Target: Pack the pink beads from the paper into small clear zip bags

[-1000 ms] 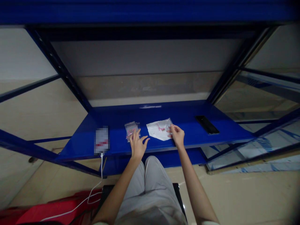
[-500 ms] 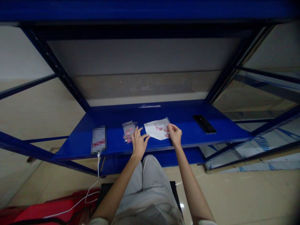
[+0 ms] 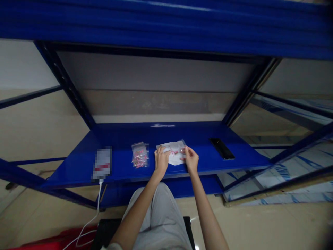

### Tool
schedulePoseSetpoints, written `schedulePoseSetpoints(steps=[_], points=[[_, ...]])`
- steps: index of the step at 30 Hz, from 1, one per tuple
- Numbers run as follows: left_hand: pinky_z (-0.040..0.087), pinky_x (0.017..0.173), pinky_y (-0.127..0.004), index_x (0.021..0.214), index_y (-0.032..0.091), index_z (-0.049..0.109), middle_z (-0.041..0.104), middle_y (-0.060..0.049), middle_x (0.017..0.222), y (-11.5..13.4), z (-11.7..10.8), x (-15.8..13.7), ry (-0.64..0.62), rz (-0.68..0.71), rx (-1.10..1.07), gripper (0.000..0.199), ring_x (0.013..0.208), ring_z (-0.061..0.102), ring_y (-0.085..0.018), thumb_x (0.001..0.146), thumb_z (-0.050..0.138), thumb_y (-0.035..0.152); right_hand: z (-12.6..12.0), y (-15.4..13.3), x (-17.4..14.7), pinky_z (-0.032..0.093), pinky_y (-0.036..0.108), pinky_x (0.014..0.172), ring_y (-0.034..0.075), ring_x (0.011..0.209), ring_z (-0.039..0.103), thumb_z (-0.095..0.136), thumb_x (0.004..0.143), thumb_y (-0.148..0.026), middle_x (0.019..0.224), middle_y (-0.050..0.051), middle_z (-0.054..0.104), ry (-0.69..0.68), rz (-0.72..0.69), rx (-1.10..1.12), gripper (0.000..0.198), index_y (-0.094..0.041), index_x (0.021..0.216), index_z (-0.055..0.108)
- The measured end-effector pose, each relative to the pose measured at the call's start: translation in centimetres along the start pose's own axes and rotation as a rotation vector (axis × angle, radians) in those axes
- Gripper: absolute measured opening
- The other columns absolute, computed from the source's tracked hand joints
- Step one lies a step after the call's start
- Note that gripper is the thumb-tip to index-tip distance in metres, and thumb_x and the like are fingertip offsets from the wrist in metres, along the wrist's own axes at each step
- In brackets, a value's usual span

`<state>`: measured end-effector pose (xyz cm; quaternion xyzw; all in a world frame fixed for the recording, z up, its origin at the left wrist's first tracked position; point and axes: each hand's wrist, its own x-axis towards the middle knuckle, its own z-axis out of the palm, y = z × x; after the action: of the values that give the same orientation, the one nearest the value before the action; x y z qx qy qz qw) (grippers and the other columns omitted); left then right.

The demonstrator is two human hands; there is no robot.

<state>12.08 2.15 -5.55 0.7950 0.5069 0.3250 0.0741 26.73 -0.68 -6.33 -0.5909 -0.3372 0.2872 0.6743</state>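
Note:
A sheet of white paper [image 3: 173, 160] lies near the front edge of the blue shelf, with small pink pieces [image 3: 174, 152] on its middle. My left hand [image 3: 161, 161] is at the paper's left side, its fingers bent onto that edge and the thumb lying over the sheet. At the right end, my right hand [image 3: 191, 159] pinches a clear plastic bag [image 3: 182, 143] that overlaps the paper. Left of my left hand lies a pile of small clear zip bags [image 3: 140, 155] with pink pieces inside, touched by neither hand.
A black phone [image 3: 222, 148] lies to the right on the blue shelf [image 3: 197, 137]. At the left, a pixelated device [image 3: 102, 163] has a white cable [image 3: 99, 198] hanging off the front edge. Blue posts and an upper beam [image 3: 166, 33] frame the shelf.
My left hand has moved right, from beside the zip bags onto the paper's left side. My right hand keeps its pinch at the right end. The camera view has tilted up slightly.

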Motion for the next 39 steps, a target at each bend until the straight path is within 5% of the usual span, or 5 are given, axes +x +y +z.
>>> schedulePoseSetpoints(steps=[8, 17, 23, 30, 39], points=[[0.037, 0.091, -0.039, 0.098, 0.022, 0.066, 0.062, -0.008, 0.107, 0.3, 0.2, 0.4, -0.055, 0.090, -0.025, 0.027, 0.121, 0.042, -0.024, 0.087, 0.042, 0.015, 0.2, -0.1, 0.1, 0.057, 0.027, 0.045, 0.026, 0.071, 0.069, 0.071, 0.058, -0.048, 0.077, 0.011, 0.070, 0.160, 0.023, 0.028, 0.054, -0.009, 0.095, 0.065], [0.033, 0.097, -0.045, 0.109, 0.020, 0.060, 0.051, -0.011, 0.127, 0.2, 0.4, 0.3, -0.058, 0.066, -0.094, 0.030, 0.129, 0.031, -0.028, 0.086, 0.046, 0.033, 0.0, 0.1, 0.0, 0.059, 0.030, 0.049, 0.026, 0.078, 0.068, 0.063, 0.065, -0.053, 0.083, 0.010, 0.071, 0.129, -0.012, 0.008, 0.052, -0.011, 0.095, 0.068], [0.036, 0.096, -0.044, 0.102, 0.023, 0.066, 0.051, -0.009, 0.127, -0.8, 0.6, 0.3, -0.062, 0.032, -0.240, 0.024, 0.128, 0.033, -0.028, 0.081, 0.056, 0.027, -0.2, 0.3, 0.2, 0.060, 0.031, 0.051, 0.027, 0.084, 0.066, 0.067, 0.061, -0.050, 0.099, 0.012, 0.068, 0.158, -0.034, -0.011, 0.048, -0.011, 0.090, 0.070], [0.036, 0.095, -0.047, 0.097, 0.026, 0.069, 0.053, -0.009, 0.127, -0.8, 0.5, 0.7, -0.023, -0.032, -0.351, 0.024, 0.124, 0.040, -0.028, 0.075, 0.062, 0.034, -0.1, 0.7, 0.4, 0.060, 0.032, 0.051, 0.027, 0.075, 0.068, 0.072, 0.058, -0.048, 0.078, 0.011, 0.072, 0.169, 0.013, 0.042, 0.047, -0.010, 0.085, 0.070], [0.036, 0.094, -0.041, 0.076, 0.026, 0.072, 0.060, -0.005, 0.117, -0.4, 0.4, 1.0, -0.022, -0.131, -0.413, 0.013, 0.115, 0.049, -0.024, 0.067, 0.069, 0.035, -0.3, 0.4, 0.2, 0.059, 0.030, 0.053, 0.028, 0.081, 0.067, 0.069, 0.061, -0.049, 0.086, 0.012, 0.071, 0.151, 0.001, -0.003, 0.050, -0.010, 0.094, 0.067]])
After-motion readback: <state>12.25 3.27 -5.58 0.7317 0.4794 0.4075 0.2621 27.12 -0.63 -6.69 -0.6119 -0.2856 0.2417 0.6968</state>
